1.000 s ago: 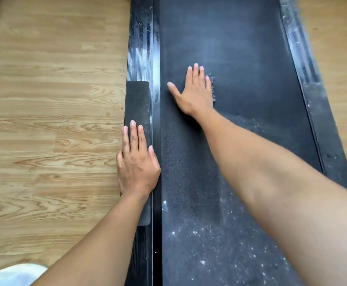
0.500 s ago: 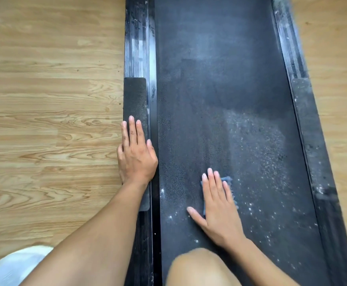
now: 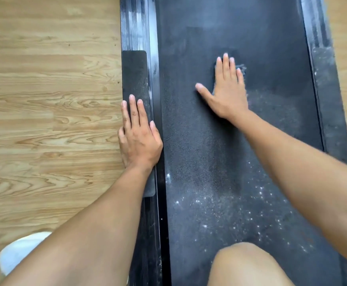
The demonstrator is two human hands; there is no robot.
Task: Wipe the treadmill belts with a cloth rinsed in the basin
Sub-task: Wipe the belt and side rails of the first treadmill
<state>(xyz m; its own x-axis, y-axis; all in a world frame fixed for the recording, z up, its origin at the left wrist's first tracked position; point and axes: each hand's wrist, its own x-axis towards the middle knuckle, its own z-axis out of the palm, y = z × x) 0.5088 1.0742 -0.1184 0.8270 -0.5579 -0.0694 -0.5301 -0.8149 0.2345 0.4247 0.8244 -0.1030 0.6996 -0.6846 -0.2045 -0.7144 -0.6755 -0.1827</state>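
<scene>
Now right grip point(image 3: 228, 93) — flat, uncurled — presses cloth point(image 3: 243, 69) onto belt point(image 3: 199, 151); left grip point(image 3: 139, 139) flat on rail point(image 3: 134, 75).

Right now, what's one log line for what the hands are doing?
right hand: flat on cloth, pressing it to belt | left hand: flat on side rail | belt: white specks near end

A pale honey-coloured wood-grain laminate plank floor point(image 3: 44, 104) spreads to the left of the left grip point(image 3: 138, 137); a narrow strip of the same boards shows far right of the right grip point(image 3: 228, 89). Soft, even light, faint sheen
</scene>
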